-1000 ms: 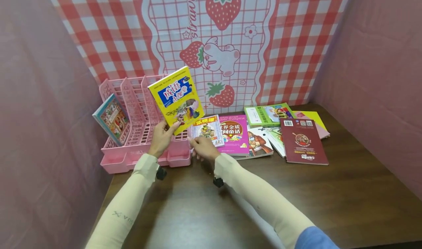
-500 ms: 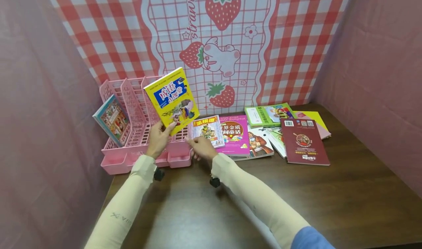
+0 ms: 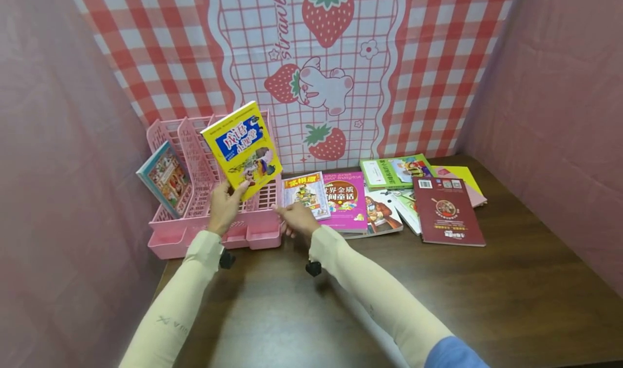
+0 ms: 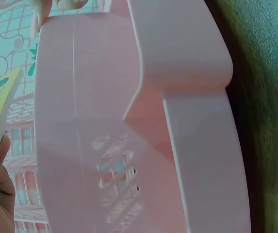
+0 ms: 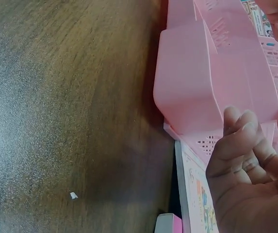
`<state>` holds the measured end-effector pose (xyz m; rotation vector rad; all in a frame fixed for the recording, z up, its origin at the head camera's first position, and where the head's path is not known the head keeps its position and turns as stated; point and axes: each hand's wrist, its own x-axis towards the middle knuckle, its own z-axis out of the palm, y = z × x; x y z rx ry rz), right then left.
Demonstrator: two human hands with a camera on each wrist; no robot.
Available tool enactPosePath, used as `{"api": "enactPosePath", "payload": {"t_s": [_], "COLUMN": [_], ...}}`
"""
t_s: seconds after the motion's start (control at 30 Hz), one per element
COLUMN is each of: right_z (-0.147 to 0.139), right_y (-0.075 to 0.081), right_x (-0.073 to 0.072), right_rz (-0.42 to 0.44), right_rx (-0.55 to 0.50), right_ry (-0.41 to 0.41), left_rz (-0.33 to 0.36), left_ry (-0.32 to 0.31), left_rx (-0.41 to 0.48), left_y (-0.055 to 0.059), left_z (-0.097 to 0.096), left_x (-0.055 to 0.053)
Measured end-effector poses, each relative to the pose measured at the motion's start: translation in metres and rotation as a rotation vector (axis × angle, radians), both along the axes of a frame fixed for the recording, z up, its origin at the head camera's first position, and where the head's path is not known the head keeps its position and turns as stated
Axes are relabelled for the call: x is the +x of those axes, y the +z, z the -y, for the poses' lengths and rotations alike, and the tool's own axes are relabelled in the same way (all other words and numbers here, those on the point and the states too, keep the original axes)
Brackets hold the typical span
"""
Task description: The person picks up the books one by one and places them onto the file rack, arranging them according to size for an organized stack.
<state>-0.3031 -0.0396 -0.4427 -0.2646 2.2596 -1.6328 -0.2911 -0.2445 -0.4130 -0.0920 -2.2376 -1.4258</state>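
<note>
My left hand (image 3: pixel 225 208) grips a yellow children's book (image 3: pixel 242 149) by its lower corner, thumb on the front cover. The book is tilted and held in front of the right sections of a pink plastic book rack (image 3: pixel 204 224). My right hand (image 3: pixel 298 217) holds the rack's front right corner, its thumb at the top rim and its curled fingers in front, as the right wrist view shows. A blue-edged picture book (image 3: pixel 167 178) leans in the rack's leftmost section. In the left wrist view, part of the yellow book (image 4: pixel 3 104) shows above the left fingers.
Right of the rack lie a comic-style book (image 3: pixel 306 195), a magenta book (image 3: pixel 345 203), a white illustrated book (image 3: pixel 382 211), a green book (image 3: pixel 394 171) and a maroon book (image 3: pixel 450 211), partly overlapping. A checked strawberry cloth (image 3: pixel 326 86) hangs behind the wooden table (image 3: pixel 438 297).
My left hand has carried the yellow book to the left and slightly down, across the rack. The right hand has stayed near the rack's corner, shifting only slightly left.
</note>
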Motion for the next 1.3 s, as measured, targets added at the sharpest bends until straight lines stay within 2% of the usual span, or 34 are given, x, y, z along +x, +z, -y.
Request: {"api": "enactPosePath", "payload": {"t_s": [0.1,0.33,0.53,0.83,1.03,1.3], "right_z": [0.002,0.003,0.002,0.002,0.001,0.002], "right_y": [0.000,0.001,0.001,0.002,0.003,0.002], "right_x": [-0.001,-0.006,-0.008,-0.006,-0.006,-0.005], "right_rz": [-0.004,-0.036,-0.031,-0.033,-0.018,-0.022], "right_rx": [0.004,0.032,0.033,0.043,0.043,0.015], "right_ry": [-0.005,-0.011,-0.008,-0.001,-0.007,-0.008], "left_rz": [-0.005,-0.032,-0.037,-0.021,-0.064,-0.029], "left_ry": [0.025,0.021,0.067,0.170,0.256,0.355], "left_rx": [-0.019,-0.001,0.010,0.008,-0.013,-0.038], "left_y": [0.000,0.000,0.000,0.000,0.000,0.001], "left_z": [0.005,0.016,0.027,0.045,0.058,0.074], "left_x": [0.001,0.003,0.006,0.014,0.018,0.026]}}
